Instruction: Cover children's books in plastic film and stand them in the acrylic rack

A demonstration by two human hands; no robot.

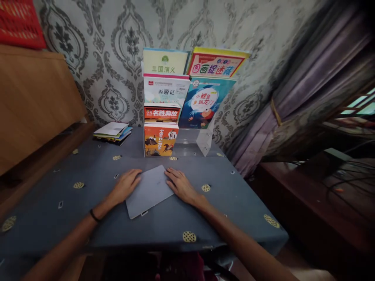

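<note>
A thin, flat grey rectangle (150,191), perhaps a closed laptop or a plain-covered book, lies tilted on the dark blue-grey tablecloth; I cannot tell its kind. A small faint mark shows on its top face. My left hand (126,185) rests along its left edge, fingers stretched forward and the palm down. On the opposite side, my right hand (182,185) lies with its fingers extended at the right edge, touching or nearly touching it. Neither hand is wrapped round anything. A dark band (94,215) circles my left wrist.
Behind the grey rectangle stands a clear display rack (187,148) with several children's books, including an orange one (161,140) and a blue one (206,103). A stack of books (113,132) lies at the back left. A wooden cabinet (38,105) borders the left; a curtain (272,121) hangs right.
</note>
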